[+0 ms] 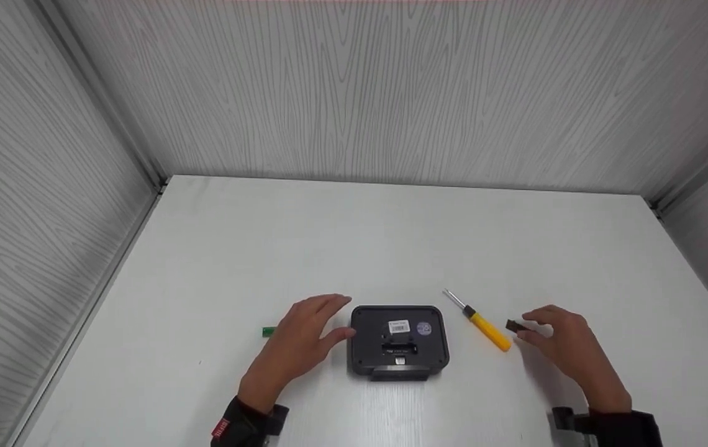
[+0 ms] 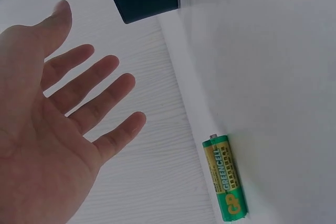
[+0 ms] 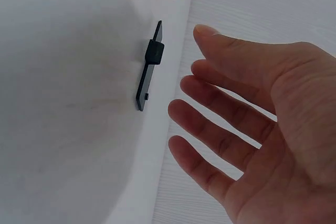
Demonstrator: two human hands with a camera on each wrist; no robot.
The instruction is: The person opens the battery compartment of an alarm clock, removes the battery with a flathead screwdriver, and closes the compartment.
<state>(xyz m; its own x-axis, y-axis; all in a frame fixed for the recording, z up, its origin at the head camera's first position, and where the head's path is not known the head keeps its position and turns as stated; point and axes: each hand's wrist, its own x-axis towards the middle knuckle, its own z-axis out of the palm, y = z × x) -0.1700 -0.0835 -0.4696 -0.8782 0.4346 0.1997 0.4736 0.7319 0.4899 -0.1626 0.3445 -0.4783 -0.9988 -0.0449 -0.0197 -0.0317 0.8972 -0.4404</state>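
A black box-shaped device (image 1: 366, 323) lies on the table, a white label (image 1: 399, 326) and an uncovered slot (image 1: 399, 349) on its upper face. My left hand (image 1: 301, 338) is spread beside its left edge; whether the thumb touches it cannot be told. Behind that hand lies a green GP battery (image 2: 224, 178), partly hidden in the head view (image 1: 268, 331). My right hand (image 1: 562, 338) reaches around a small thin black plastic cover (image 3: 154, 52) with a tab. In the right wrist view its fingers are straight, apart from the cover.
Between the device and the right hand lies a screwdriver with a yellow handle (image 1: 489, 331), its metal tip aimed up and left. The white table (image 1: 379, 248) is bounded by a grey wood-grain panel (image 1: 354, 93) at the back and more panels at both sides.
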